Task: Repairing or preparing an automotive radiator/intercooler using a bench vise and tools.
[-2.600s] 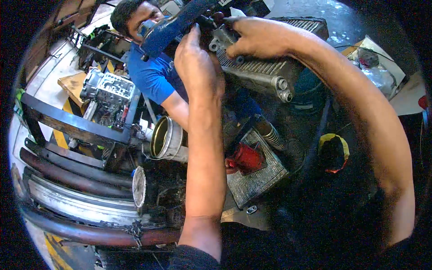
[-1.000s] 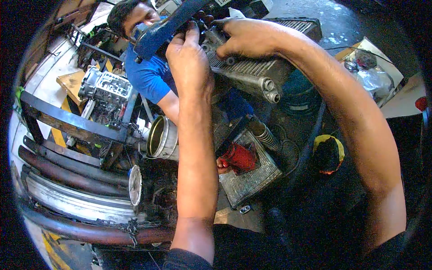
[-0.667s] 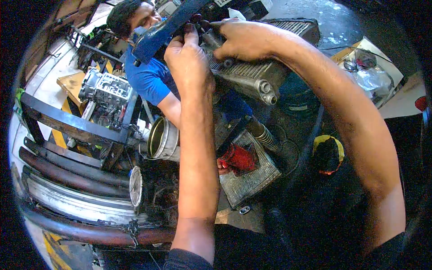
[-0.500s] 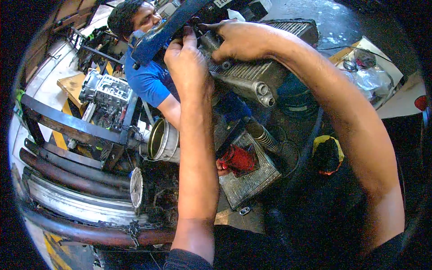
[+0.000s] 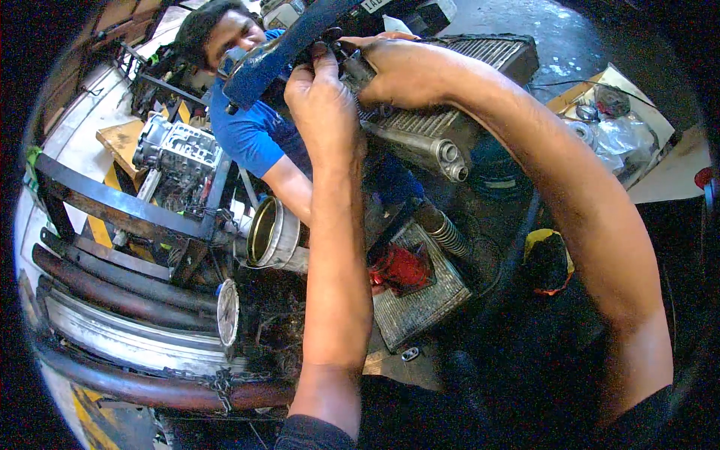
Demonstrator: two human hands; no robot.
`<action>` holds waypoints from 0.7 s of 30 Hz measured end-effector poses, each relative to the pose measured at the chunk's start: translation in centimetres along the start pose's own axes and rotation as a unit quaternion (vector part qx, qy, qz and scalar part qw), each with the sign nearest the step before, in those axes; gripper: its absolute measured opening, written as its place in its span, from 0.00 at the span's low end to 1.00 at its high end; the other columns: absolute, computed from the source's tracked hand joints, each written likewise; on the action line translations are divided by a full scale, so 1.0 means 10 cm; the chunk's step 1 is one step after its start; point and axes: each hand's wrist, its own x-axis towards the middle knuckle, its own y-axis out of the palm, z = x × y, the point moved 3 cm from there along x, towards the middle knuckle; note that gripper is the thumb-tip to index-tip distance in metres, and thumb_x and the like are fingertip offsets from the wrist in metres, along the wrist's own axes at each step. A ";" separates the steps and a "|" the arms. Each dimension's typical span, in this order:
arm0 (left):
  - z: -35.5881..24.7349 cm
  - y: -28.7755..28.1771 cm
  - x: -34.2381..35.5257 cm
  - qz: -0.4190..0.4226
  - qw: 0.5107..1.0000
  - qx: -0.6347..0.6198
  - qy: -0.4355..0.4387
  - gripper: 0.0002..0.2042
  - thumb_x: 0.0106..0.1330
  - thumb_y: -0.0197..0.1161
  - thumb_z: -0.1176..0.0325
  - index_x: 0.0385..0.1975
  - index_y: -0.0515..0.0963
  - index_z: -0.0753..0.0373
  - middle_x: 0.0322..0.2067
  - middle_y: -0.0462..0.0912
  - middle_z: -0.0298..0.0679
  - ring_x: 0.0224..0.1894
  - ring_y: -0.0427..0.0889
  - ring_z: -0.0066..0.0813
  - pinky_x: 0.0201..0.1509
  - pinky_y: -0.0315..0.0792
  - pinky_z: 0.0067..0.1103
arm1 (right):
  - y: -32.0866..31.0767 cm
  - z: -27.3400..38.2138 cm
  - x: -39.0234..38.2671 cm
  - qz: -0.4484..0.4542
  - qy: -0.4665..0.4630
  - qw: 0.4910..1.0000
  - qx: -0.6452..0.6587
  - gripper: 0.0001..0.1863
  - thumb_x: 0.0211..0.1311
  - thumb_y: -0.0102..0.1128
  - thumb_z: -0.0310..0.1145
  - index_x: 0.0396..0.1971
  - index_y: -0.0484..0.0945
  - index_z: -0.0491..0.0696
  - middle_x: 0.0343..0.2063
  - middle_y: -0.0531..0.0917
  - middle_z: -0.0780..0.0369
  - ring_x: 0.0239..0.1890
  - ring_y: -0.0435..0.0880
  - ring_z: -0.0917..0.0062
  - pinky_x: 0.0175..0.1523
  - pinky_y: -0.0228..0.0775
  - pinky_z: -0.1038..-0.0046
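My left hand point(image 5: 324, 97) is raised at the top centre, thumb and fingers pinched together just under a blue metal beam point(image 5: 292, 54). What the pinch holds, if anything, is hidden. Close on its right, my right hand point(image 5: 397, 73) curls round a short grey metal cylinder point(image 5: 357, 72). A small dark round piece point(image 5: 331, 34) shows above the left fingertips, against the beam. Below my right hand lies a finned metal cooler point(image 5: 427, 124) with a pair of pipe ends point(image 5: 452, 159) pointing toward me.
Behind the beam is a person in a blue shirt point(image 5: 255, 139). A finned panel point(image 5: 420, 307) with a red object point(image 5: 405, 268) on it lies below. Metal racks with pipes point(image 5: 142, 281) and an engine block point(image 5: 176, 146) stand left; a box of plastic bags point(image 5: 619, 135) is right.
Both my hands appear slightly further right, along with much of the nearby scene. They keep much the same grip. The person behind the beam has turned their head.
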 end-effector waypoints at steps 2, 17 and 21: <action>0.02 0.02 -0.01 0.003 0.998 -0.067 -0.005 0.14 0.69 0.52 0.64 0.32 0.78 0.70 0.28 0.79 0.37 0.28 0.72 0.22 0.33 0.66 0.20 | 0.01 0.01 0.00 0.011 0.001 1.000 -0.010 0.40 0.44 0.59 0.42 0.58 0.63 0.36 0.43 0.77 0.40 0.50 0.77 0.57 0.56 0.66 0.67; 0.04 0.00 0.01 0.010 0.994 -0.111 -0.009 0.11 0.69 0.52 0.68 0.37 0.78 0.70 0.32 0.81 0.37 0.31 0.76 0.24 0.40 0.69 0.19 | -0.06 0.03 -0.09 0.019 -0.003 0.998 0.056 0.27 0.45 0.61 0.39 0.40 0.74 0.31 0.35 0.80 0.41 0.40 0.81 0.55 0.46 0.71 0.63; 0.06 -0.02 0.01 0.020 0.985 -0.167 -0.037 0.11 0.69 0.52 0.68 0.36 0.78 0.70 0.32 0.81 0.38 0.32 0.76 0.24 0.41 0.69 0.20 | -0.15 0.09 -0.15 0.031 -0.015 0.997 0.070 0.24 0.45 0.60 0.41 0.32 0.76 0.31 0.31 0.81 0.42 0.36 0.82 0.56 0.44 0.71 0.62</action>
